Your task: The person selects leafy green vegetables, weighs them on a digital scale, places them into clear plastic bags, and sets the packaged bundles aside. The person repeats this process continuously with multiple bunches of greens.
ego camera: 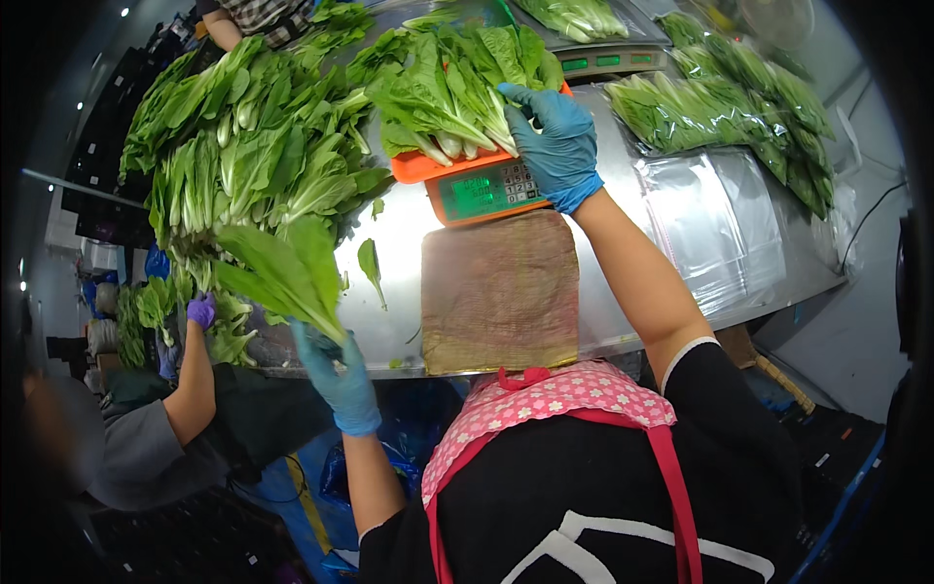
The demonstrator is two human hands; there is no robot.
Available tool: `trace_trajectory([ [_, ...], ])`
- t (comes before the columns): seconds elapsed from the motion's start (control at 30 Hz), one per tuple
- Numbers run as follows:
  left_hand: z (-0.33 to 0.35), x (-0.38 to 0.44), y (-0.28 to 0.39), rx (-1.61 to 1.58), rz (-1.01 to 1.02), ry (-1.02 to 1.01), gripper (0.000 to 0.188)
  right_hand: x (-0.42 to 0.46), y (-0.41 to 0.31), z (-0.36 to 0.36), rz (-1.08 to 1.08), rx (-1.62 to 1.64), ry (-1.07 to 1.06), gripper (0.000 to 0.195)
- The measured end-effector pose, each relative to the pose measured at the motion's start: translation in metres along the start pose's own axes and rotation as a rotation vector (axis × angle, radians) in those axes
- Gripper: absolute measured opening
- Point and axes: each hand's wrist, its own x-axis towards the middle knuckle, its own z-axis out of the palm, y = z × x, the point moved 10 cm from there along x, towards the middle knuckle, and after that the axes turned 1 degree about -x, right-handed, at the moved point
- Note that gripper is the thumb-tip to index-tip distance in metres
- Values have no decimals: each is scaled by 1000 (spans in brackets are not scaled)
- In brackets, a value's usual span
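Note:
My left hand (337, 379), in a blue glove, holds a leafy green (295, 270) by its pale stem end, low over the table's front edge. The leaves point up and to the left. Ahead, an orange digital scale (416, 169) carries a heap of leafy greens (460, 95) with white stems turned towards me. My right hand (554, 139), also gloved in blue, is at the right side of that heap, its fingertips against the leaves. Whether those fingers grip any stems cannot be made out. The scale's lit display (478, 193) faces me.
A large pile of greens (248, 153) covers the table's left side. A folded brown cloth (500, 292) lies before me. Clear plastic bags (708, 219) and bagged greens (686, 109) are at right. A co-worker's purple-gloved hand (201, 311) touches greens at left; another person (255, 18) stands opposite.

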Motion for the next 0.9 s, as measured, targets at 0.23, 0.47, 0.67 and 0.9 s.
trace_trajectory([
  [0.23, 22, -52, -65, 747, 121, -441, 49, -23, -29, 57, -202, -199, -275, 40],
  [0.47, 54, -18, -52, 168, -40, -364, 41, -23, -18, 66, -111, -156, -243, 41],
  [0.67, 95, -24, -13, -420, -331, -327, 47, -109, -135, 33, -205, 214, -444, 53],
  [0.9, 56, -16, -52, -214, -253, -240, 43, -199, -114, 35, -42, 211, -895, 70],
])
